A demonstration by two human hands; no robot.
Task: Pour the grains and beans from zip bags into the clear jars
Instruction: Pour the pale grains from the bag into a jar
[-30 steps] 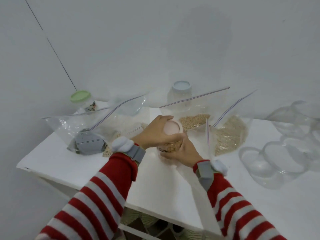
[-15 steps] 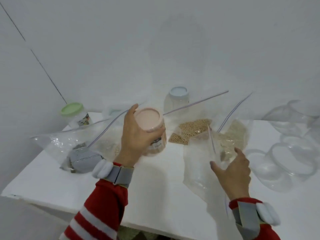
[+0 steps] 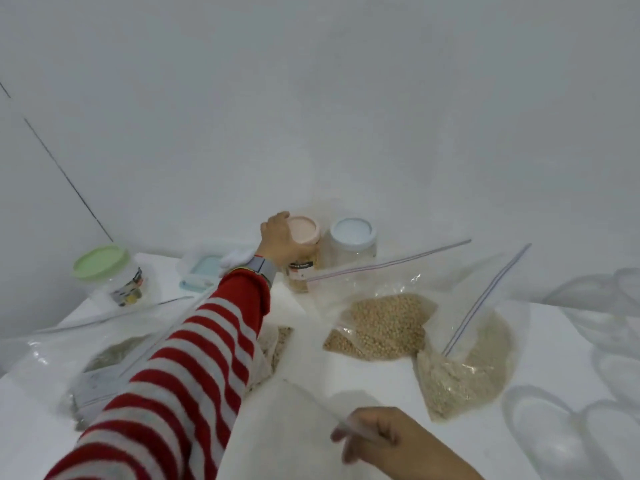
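Observation:
My left hand [image 3: 278, 239] is stretched to the back of the white table [image 3: 554, 344] and grips a clear jar with a pink lid [image 3: 304, 230], which holds tan grains. It stands beside a clear jar with a pale blue lid [image 3: 353, 237]. My right hand [image 3: 388, 438] is near the front edge and pinches the edge of an empty clear zip bag [image 3: 294, 420]. A zip bag of round beans [image 3: 384, 323] and a zip bag of fine grain [image 3: 471, 368] lie at centre right.
A green-lidded jar [image 3: 104, 268] stands at the back left, with a pale blue flat lid [image 3: 204, 271] next to it. More zip bags [image 3: 86, 351] lie under my left arm. Clear empty containers [image 3: 554, 431] are stacked at the right.
My left hand carried the pink-lidded jar from the table's middle to the back, beside the blue-lidded jar. My right hand dropped toward the front edge and took hold of the empty bag.

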